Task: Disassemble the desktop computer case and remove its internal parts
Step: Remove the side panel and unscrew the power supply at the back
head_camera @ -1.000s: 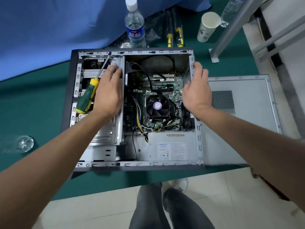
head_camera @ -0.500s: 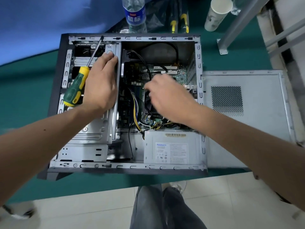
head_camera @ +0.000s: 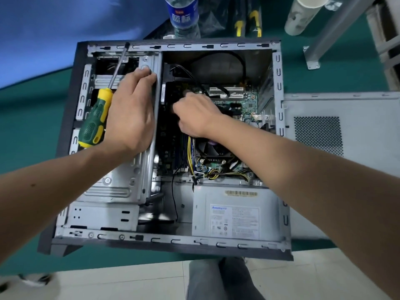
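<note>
Your computer case (head_camera: 65, 118) lies open on the green bench (head_camera: 28, 118); left hand (head_camera: 129, 113) rests flat on the drive cage (head_camera: 116, 187), right hand (head_camera: 194, 114) curled inside, grip unclear

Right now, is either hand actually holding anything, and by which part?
The left hand rests flat on the drive cage, holding nothing. The right hand is curled among the cables; what it grips is hidden.

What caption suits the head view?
Right hand reaches into the open computer case; left hand rests on the drive cage.
</note>
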